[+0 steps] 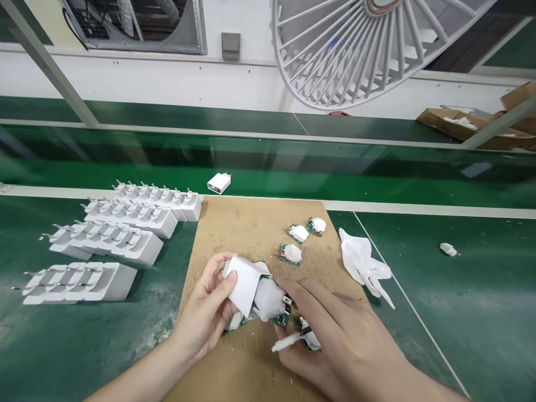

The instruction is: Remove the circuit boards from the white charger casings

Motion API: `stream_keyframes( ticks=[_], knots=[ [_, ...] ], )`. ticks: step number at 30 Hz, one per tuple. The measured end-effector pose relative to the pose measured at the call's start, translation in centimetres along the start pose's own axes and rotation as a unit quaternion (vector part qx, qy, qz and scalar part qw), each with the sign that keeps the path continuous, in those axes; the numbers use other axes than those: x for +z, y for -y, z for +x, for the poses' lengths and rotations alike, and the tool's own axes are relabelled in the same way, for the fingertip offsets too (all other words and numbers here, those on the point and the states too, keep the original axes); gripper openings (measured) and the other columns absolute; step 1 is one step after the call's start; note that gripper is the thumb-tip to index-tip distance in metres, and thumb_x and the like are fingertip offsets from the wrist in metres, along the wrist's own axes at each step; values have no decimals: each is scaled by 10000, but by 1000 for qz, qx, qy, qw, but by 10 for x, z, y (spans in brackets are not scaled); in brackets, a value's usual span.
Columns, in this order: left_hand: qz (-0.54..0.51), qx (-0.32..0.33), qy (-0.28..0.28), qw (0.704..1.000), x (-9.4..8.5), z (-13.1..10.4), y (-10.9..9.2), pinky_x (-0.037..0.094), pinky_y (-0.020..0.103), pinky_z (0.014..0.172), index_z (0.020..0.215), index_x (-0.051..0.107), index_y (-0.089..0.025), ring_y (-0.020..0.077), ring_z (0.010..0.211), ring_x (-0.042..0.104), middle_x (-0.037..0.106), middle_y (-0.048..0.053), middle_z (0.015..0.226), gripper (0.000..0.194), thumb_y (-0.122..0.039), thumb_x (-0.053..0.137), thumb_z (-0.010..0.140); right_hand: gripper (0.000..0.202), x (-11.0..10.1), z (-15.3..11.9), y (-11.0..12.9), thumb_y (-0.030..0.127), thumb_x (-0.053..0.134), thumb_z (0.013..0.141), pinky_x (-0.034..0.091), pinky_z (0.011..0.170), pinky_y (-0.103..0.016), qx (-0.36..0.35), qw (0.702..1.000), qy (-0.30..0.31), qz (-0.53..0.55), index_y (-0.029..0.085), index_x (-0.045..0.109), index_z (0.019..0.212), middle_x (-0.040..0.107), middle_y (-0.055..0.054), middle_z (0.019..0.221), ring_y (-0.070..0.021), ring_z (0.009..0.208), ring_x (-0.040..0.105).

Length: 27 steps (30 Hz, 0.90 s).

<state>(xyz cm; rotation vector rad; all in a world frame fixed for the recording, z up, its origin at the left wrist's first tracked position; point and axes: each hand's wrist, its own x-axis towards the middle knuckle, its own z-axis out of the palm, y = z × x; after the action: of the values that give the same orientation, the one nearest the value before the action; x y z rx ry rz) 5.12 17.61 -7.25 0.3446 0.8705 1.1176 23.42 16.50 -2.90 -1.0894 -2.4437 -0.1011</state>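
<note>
My left hand (213,304) is closed around a white plastic charger housing (246,285), its open end facing right. Partly inside that opening is a green circuit board (281,319) with a white padded lump and a metal USB port. The fingers of my right hand (330,329) grip the board's outer end. A slim white-tipped stick (288,340) is also tucked in the right hand; its kind is unclear. Beneath the hands, more white-topped boards lie partly hidden. Farther up the cardboard sheet (243,223) sit several loose circuit boards (291,254).
Rows of white plug chargers (104,245) stand at left, prongs up. One charger (219,183) lies beyond the cardboard. A crumpled white glove (362,259) rests at right, with a small white lump (449,249) farther out. A large fan (355,50) hangs overhead.
</note>
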Motion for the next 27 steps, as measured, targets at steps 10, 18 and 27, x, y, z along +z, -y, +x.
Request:
stream_keyframes(
  ticks=[10, 18, 27],
  knots=[
    [10, 1, 1, 1000, -2, 3, 2, 515, 140, 545, 1028, 570, -240, 53, 610, 571, 606, -31, 816, 299, -254, 723, 772, 396, -5, 4, 0, 105, 435, 718, 443, 387, -287, -8, 999, 40, -13, 41, 576, 1082, 577, -50, 717, -168, 479, 529],
    [7, -3, -4, 1000, 1, 1, 1, 511, 142, 526, 1015, 576, -240, 63, 614, 579, 613, -32, 805, 292, -247, 729, 766, 364, -3, 6, 2, 123, 435, 710, 419, 363, -297, 0, 999, 49, -22, 50, 584, 1034, 594, -55, 711, -177, 444, 535],
    [-8, -28, -14, 999, -1, 5, 2, 535, 154, 532, 1020, 632, -208, 80, 619, 620, 668, -12, 833, 286, -261, 733, 758, 195, 5, -7, 7, 177, 599, 885, 478, 508, -261, -56, 994, -97, 12, 54, 590, 1036, 690, -94, 829, -154, 689, 650]
  ],
)
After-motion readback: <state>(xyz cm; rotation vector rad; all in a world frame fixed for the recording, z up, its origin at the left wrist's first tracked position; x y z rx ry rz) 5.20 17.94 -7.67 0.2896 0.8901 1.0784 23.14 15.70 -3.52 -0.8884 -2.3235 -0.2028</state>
